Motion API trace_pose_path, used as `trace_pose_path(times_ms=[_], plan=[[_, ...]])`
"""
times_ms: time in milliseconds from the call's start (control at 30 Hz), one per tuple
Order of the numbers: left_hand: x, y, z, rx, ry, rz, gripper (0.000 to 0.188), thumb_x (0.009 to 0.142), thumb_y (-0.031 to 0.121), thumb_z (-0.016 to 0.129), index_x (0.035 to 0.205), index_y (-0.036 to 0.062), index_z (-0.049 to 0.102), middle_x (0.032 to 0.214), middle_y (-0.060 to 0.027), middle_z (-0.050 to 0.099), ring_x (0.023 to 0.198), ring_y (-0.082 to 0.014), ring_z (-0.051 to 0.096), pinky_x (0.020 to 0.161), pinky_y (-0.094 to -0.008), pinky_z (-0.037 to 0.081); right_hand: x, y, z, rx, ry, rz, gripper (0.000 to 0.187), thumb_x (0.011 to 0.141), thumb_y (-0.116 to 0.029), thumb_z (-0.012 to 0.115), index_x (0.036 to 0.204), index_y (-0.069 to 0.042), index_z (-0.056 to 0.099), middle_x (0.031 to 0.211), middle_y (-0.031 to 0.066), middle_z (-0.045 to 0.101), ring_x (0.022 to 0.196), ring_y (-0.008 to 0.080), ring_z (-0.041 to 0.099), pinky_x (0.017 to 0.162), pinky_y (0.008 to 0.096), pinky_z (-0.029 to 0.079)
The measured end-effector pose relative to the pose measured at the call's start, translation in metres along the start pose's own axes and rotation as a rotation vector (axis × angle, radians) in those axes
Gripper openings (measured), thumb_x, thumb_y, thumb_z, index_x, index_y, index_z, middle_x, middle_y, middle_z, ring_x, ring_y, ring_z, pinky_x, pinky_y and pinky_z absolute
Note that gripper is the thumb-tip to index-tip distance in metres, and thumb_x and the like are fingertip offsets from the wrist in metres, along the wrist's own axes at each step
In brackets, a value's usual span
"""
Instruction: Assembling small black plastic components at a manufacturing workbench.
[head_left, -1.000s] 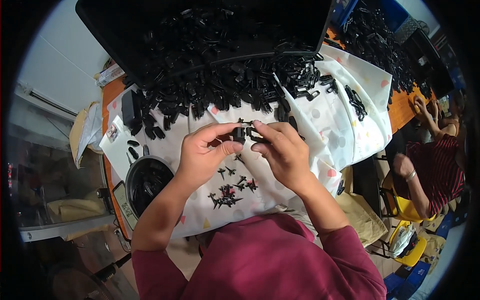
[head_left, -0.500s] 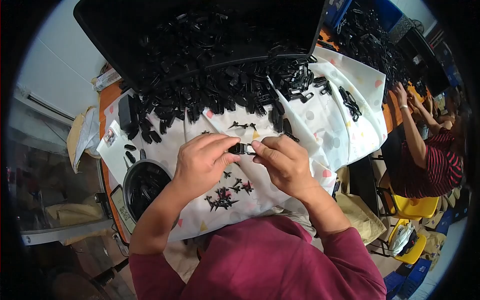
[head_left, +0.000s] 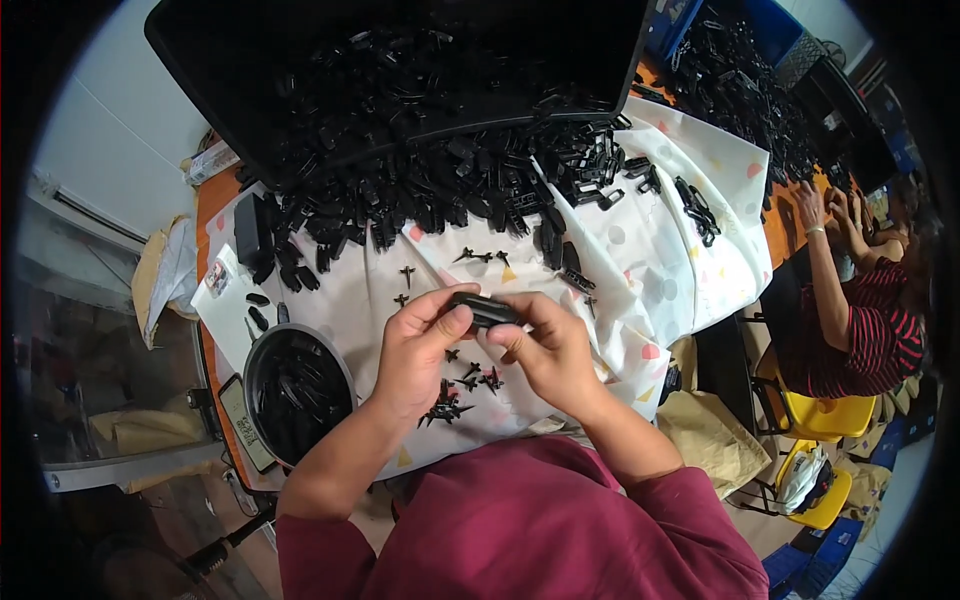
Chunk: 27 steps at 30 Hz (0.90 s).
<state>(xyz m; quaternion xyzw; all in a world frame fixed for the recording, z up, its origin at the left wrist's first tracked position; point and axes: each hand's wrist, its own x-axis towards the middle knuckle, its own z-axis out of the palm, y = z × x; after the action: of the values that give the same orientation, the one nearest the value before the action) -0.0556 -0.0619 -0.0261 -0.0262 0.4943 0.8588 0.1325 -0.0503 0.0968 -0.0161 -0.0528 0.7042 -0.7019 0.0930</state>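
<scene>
Head view: left hand [head_left: 425,350] and right hand [head_left: 545,350] meet in front of the chest over the cloth-covered surface [head_left: 650,250]; both clamp one small black plastic part [head_left: 483,308] between thumbs and fingertips, left grip closed on its left end, right grip closed on its right end; part is held just above the cloth, not resting on it; whether a second piece sits inside it cannot be told, too small and dark. Step in hand looks like fitting or pressing a piece together, mid-assembly; the next move probably calls for a firm squeeze with the ends kept aligned, then a free hand to pick from the small spiky black bits [head_left: 450,400] lying on the cloth right under the hands. Round black bowl [head_left: 295,385] of dark pieces sits near the left forearm, likely the drop spot, though that is a guess; big heap of black parts [head_left: 430,190] lies beyond the hands, spilling from a large black tray [head_left: 400,60] at the far edge. Another person in a striped shirt [head_left: 860,330] works well apart on the right.
</scene>
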Motion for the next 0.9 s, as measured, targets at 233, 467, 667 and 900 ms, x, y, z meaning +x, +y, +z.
trace_pose_path(times_ms=[233, 467, 667, 900], plan=[[0.050, -0.003, -0.028, 0.066, 0.284, 0.011, 0.019, 0.080, 0.010, 0.050, 0.095, -0.0006, 0.052, 0.091, -0.0087, 0.056, 0.077, -0.0173, 0.056, 0.064, -0.0285, 0.046, 0.075, 0.031, -0.057, -0.369, 0.006, -0.122, 0.011, 0.082, -0.009, 0.053, 0.089, -0.002, 0.059, 0.074, 0.0052, 0.060, 0.064, 0.0124, 0.056, 0.061, 0.0249, 0.046], [0.142, -0.026, -0.034, 1.380, 0.201, 0.366, 0.018, 0.073, 0.015, 0.060, 0.088, 0.0076, 0.063, 0.086, -0.0088, 0.058, 0.071, -0.0231, 0.057, 0.064, -0.0292, 0.045, 0.137, 0.079, -0.178, -1.566, 0.232, -0.190, 0.023, 0.071, -0.007, 0.049, 0.091, -0.010, 0.060, 0.090, 0.0082, 0.057, 0.084, 0.0272, 0.054, 0.070, 0.0340, 0.047], [0.169, -0.048, 0.007, 1.789, 0.118, 0.354, 0.024, 0.072, 0.021, 0.062, 0.094, 0.0102, 0.060, 0.086, -0.0071, 0.058, 0.079, -0.0267, 0.058, 0.066, -0.0347, 0.047, 0.119, 0.069, -0.167, -1.303, 0.341, -0.184, 0.025, 0.072, -0.010, 0.057, 0.097, -0.006, 0.054, 0.081, 0.0122, 0.060, 0.074, 0.0260, 0.055, 0.065, 0.0353, 0.045], [0.155, -0.056, 0.006, 1.868, -0.053, 0.475, 0.017, 0.070, 0.017, 0.061, 0.085, 0.0079, 0.060, 0.086, -0.0067, 0.058, 0.077, -0.0272, 0.058, 0.064, -0.0371, 0.046, 0.089, 0.039, -0.132, -0.236, 0.296, 0.044, 0.034, 0.081, -0.011, 0.057, 0.113, -0.005, 0.047, 0.088, 0.0047, 0.060, 0.074, 0.0100, 0.054, 0.057, 0.0233, 0.045]])
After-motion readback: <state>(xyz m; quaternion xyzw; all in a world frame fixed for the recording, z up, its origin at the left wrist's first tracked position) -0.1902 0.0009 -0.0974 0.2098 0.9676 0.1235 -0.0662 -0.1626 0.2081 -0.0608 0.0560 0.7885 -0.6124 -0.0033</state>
